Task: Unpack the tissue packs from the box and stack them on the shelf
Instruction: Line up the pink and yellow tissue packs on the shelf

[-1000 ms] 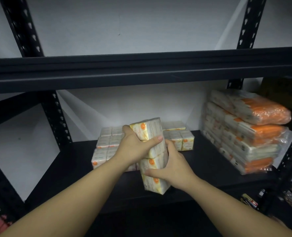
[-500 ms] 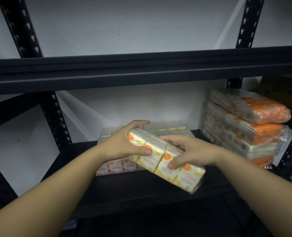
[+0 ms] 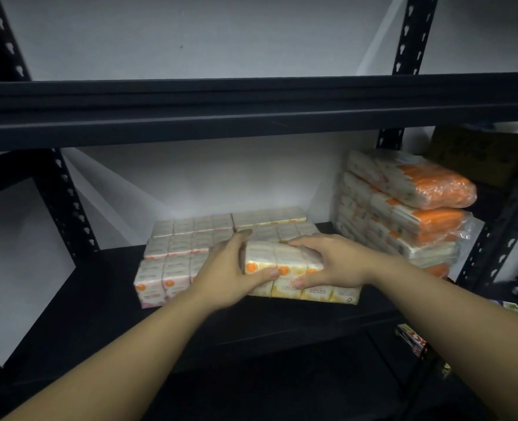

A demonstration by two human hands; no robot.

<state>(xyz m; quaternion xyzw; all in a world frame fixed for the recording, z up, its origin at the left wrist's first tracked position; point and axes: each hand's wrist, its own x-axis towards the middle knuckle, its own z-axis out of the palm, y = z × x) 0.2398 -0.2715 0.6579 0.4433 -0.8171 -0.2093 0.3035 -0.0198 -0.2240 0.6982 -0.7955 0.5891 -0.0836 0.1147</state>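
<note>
A yellow-and-white tissue pack (image 3: 285, 262) with orange dots lies level on the black shelf (image 3: 99, 299), at the front of the right-hand row. My left hand (image 3: 225, 268) grips its left end, thumb across the front face. My right hand (image 3: 333, 262) holds its right part, fingers over the top and thumb on the front. Pink-toned tissue packs (image 3: 160, 278) sit to the left in rows, and more yellow packs (image 3: 269, 217) lie behind. The box is out of view.
Large orange-and-white wrapped bundles (image 3: 403, 208) are stacked at the shelf's right end. An upper shelf beam (image 3: 251, 110) runs overhead. Black uprights (image 3: 66, 202) stand at left and right. Coloured packets (image 3: 412, 341) lie lower right. The shelf's left part is bare.
The pack went from upright to tilted, then down level onto the shelf front. Both hands moved forward and lower with it and still hold it.
</note>
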